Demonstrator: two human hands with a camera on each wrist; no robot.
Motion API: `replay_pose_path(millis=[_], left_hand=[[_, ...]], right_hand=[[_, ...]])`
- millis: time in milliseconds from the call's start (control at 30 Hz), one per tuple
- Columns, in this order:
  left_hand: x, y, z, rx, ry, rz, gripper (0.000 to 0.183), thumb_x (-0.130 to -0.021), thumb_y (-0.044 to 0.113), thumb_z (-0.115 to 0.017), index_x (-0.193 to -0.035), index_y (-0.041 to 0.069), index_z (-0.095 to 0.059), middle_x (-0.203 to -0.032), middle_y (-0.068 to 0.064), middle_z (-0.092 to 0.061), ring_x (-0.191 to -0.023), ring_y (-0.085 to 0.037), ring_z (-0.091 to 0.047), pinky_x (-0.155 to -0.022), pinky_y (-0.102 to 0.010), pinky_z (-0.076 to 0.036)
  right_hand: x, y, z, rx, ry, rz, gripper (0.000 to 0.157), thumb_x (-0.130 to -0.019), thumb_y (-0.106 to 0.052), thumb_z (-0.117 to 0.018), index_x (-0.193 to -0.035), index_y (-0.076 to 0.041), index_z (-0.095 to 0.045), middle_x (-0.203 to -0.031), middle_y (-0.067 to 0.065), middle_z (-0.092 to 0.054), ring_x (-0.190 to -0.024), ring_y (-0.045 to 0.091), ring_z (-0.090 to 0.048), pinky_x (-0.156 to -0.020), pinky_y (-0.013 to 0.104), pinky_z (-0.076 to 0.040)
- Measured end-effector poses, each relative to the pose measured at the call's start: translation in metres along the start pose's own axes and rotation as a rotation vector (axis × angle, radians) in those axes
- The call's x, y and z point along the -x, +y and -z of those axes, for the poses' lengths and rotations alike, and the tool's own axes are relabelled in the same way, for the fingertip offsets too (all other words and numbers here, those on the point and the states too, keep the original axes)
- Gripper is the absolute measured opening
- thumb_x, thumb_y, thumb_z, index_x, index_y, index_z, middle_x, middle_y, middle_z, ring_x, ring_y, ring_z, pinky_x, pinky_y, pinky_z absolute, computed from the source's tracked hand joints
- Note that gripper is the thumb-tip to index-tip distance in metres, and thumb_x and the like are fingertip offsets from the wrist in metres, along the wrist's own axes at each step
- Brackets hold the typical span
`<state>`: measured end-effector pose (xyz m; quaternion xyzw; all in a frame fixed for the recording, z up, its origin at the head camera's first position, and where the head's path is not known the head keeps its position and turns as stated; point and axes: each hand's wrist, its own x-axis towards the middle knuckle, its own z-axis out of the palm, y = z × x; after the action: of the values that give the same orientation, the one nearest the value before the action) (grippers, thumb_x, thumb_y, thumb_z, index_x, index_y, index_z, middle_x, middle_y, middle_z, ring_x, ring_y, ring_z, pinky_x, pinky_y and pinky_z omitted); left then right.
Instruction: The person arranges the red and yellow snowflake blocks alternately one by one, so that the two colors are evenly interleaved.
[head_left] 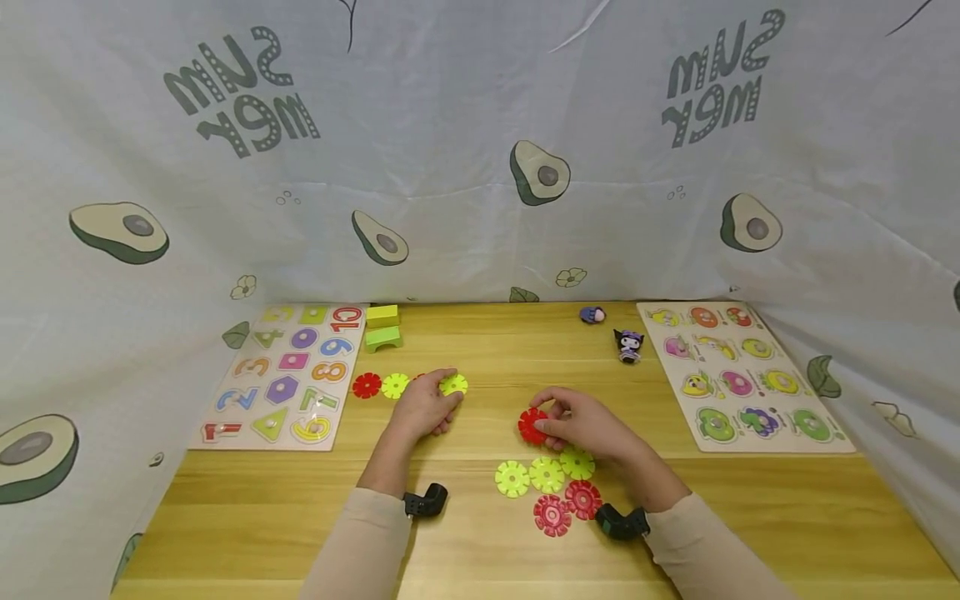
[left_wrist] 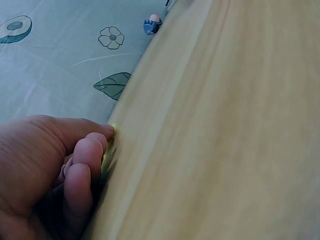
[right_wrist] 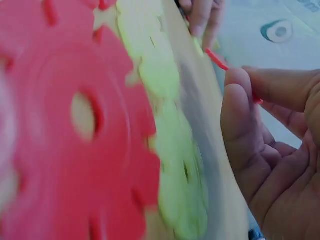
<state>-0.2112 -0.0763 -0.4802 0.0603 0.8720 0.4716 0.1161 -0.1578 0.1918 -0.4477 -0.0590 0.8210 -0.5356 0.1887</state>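
My right hand [head_left: 588,425] pinches a red notched plastic disc [head_left: 532,426] between thumb and fingers, raised off the table; the right wrist view shows this red disc [right_wrist: 216,59] edge-on. My left hand [head_left: 426,406] has its finger and thumb at opposite edges of a yellow notched disc [head_left: 453,384], which lies at the right end of a row. To its left in that row are a red disc [head_left: 367,385], a yellow disc [head_left: 395,385] and another red one mostly hidden by the hand. Nearer me lie several loose discs, yellow [head_left: 512,479] and red [head_left: 552,515].
A number puzzle board [head_left: 277,375] lies at the left, with green blocks [head_left: 384,337] beside it. At the right is a fruit puzzle board [head_left: 738,375]. Two small figures, one black and purple [head_left: 628,345] and one blue [head_left: 592,315], are near the back curtain [head_left: 465,167].
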Motion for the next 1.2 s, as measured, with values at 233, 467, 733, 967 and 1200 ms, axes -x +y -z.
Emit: replay_pose_path(millis=[233,467,733,967,1200], left_hand=[[0.0,0.001,0.001,0.003,0.0,0.008,0.049,-0.089,0.026,-0.063,-0.135,0.017,-0.048,-0.051,-0.005,-0.058,-0.038,-0.017,-0.055,-0.038,-0.031,-0.048],[0.0,0.002,0.001,0.007,-0.005,0.029,0.05,-0.088,0.027,-0.063,-0.135,0.017,-0.048,-0.051,-0.006,-0.058,-0.039,-0.017,-0.055,-0.039,-0.03,-0.049],[-0.002,0.0,0.0,-0.006,-0.008,0.047,0.049,-0.088,0.027,-0.063,-0.134,0.019,-0.048,-0.052,-0.006,-0.058,-0.04,-0.017,-0.055,-0.038,-0.029,-0.048],[-0.003,0.0,0.0,-0.016,-0.018,0.035,0.049,-0.089,0.027,-0.063,-0.135,0.018,-0.048,-0.051,-0.005,-0.058,-0.04,-0.017,-0.055,-0.039,-0.029,-0.048],[-0.003,0.0,0.001,-0.011,-0.019,0.033,0.049,-0.089,0.028,-0.062,-0.135,0.019,-0.048,-0.051,-0.005,-0.057,-0.039,-0.018,-0.055,-0.038,-0.03,-0.048]], right_hand=[[-0.027,-0.019,-0.024,-0.022,0.058,-0.007,0.031,-0.083,-0.01,-0.069,-0.112,-0.011,-0.058,-0.081,0.015,-0.054,-0.065,0.023,-0.064,-0.061,0.036,-0.055],[-0.06,-0.03,-0.042,0.096,0.103,-0.052,0.03,-0.085,-0.008,-0.067,-0.112,-0.012,-0.055,-0.076,0.011,-0.057,-0.06,0.02,-0.063,-0.056,0.03,-0.054],[-0.083,-0.036,-0.045,0.16,0.123,-0.108,0.028,-0.085,-0.011,-0.067,-0.109,-0.014,-0.054,-0.066,0.009,-0.061,-0.052,0.018,-0.06,-0.049,0.029,-0.053],[-0.086,-0.036,-0.047,0.259,0.154,-0.125,0.026,-0.084,-0.019,-0.069,-0.106,-0.014,-0.054,-0.054,0.008,-0.058,-0.044,0.015,-0.055,-0.043,0.026,-0.049],[-0.082,-0.035,-0.047,0.243,0.14,-0.116,0.031,-0.085,-0.021,-0.069,-0.112,-0.015,-0.054,-0.061,0.007,-0.06,-0.047,0.016,-0.056,-0.045,0.026,-0.05]])
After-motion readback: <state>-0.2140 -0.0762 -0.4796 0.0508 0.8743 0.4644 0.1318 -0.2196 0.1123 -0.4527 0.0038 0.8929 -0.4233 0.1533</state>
